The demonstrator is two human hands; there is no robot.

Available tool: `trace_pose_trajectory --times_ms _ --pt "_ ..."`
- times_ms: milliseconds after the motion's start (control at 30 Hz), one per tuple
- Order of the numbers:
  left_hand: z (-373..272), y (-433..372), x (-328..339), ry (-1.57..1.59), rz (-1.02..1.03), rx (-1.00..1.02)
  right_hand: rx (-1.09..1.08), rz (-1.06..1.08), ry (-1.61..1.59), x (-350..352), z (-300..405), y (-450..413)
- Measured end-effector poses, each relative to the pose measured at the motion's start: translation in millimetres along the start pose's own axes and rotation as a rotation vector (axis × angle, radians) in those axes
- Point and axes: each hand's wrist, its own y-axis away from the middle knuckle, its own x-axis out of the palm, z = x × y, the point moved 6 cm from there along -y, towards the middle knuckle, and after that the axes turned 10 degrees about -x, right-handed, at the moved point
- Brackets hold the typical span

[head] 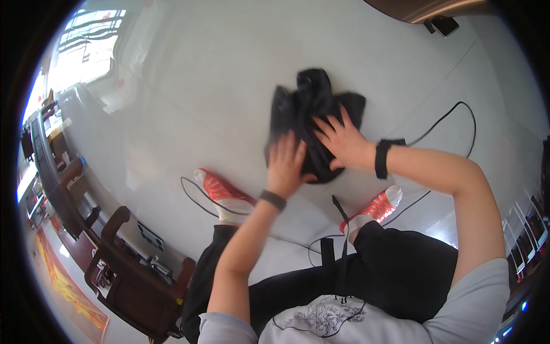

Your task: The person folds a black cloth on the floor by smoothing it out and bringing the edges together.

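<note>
A crumpled black cloth item (316, 92), perhaps a garment or a bag, lies on the pale tiled floor (223, 107) in front of my feet. Fingers spread, my right hand (343, 139) rests on its right side. My left hand (285, 161) is on its lower left part, somewhat blurred, with the thumb apart from the fingers. Neither hand visibly grips the fabric. Folds stick up at its far end, and its underside is hidden. A dark band circles each wrist.
Black cable (475, 124) loops over the floor at the right and around my red-and-white shoes (217, 187). A dark wooden chair (137, 296) stands at lower left, near a long desk (43, 146). At upper right are a shiny brown curved object (429, 8) and a small black object (444, 26).
</note>
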Motion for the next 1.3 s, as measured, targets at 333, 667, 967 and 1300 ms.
trace_pose_trajectory --times_ms 333,667,967,1300 --pt "10.9 -103.7 -45.5 0.064 -0.163 -0.154 0.195 -0.281 -0.015 -54.3 -110.0 -38.7" --pt "-32.2 -86.5 -28.0 -0.008 -0.229 -0.089 0.374 -0.103 0.023 -28.7 -126.7 40.5" --pt "-64.1 96.1 74.5 0.080 -0.005 -0.580 -0.243 0.068 -0.020 25.2 44.6 -0.1" --pt "-1.9 54.6 45.7 0.056 -0.105 -0.630 -0.039 -0.194 0.044 -15.3 -17.3 -46.2"
